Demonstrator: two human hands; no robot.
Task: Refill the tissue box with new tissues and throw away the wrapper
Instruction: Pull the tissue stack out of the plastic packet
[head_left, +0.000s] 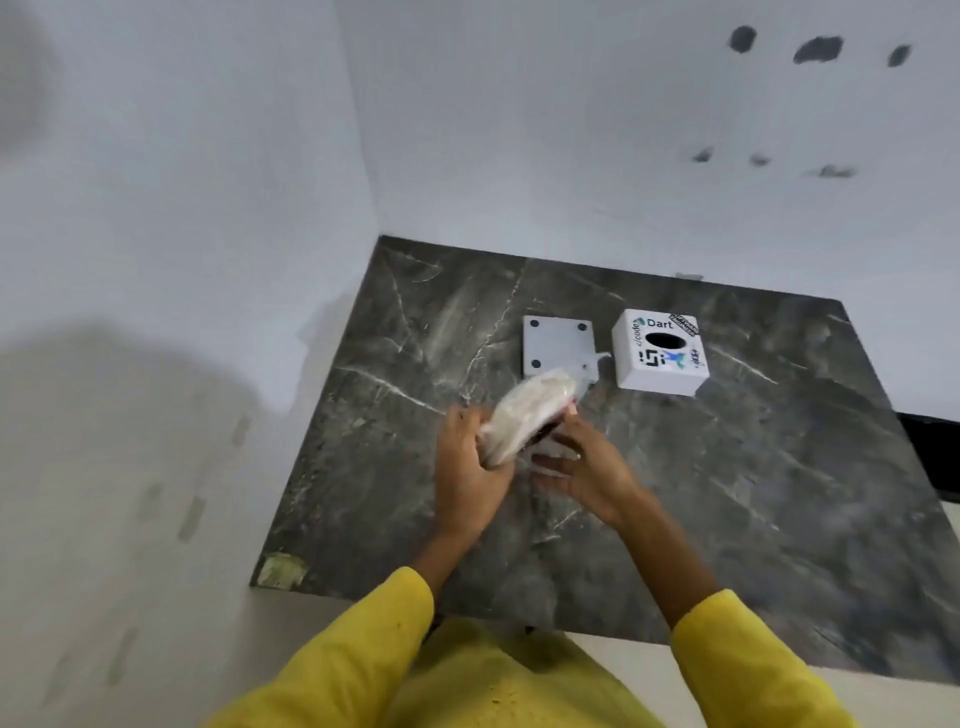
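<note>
Against two white walls (519, 130) meeting at a corner, the dark marble countertop (727, 467) filled most of your view, veined with pale streaks and running out to your right. Dark smudges dotted the wall at upper right. Your yellow sleeves (363, 649) came up from the bottom edge, both forearms reaching over the stone. At the back sat the white tissue box (658, 353), upright, its round dark opening on top and stickers all round it. Just beside it, to its left, lay the box's flat white base plate (557, 345), small dark dots at its corners, apart from the box. And right at the middle, you had the tissue pack (524, 415) up off the counter, tilted, its far end over the plate's near edge. Your left hand (470, 467) was wrapped around its lower end, fingers closed on it. Your right hand (582, 467) pinched the clear wrapper (553, 460) at the pack's side, fingers curled on the plastic.
</note>
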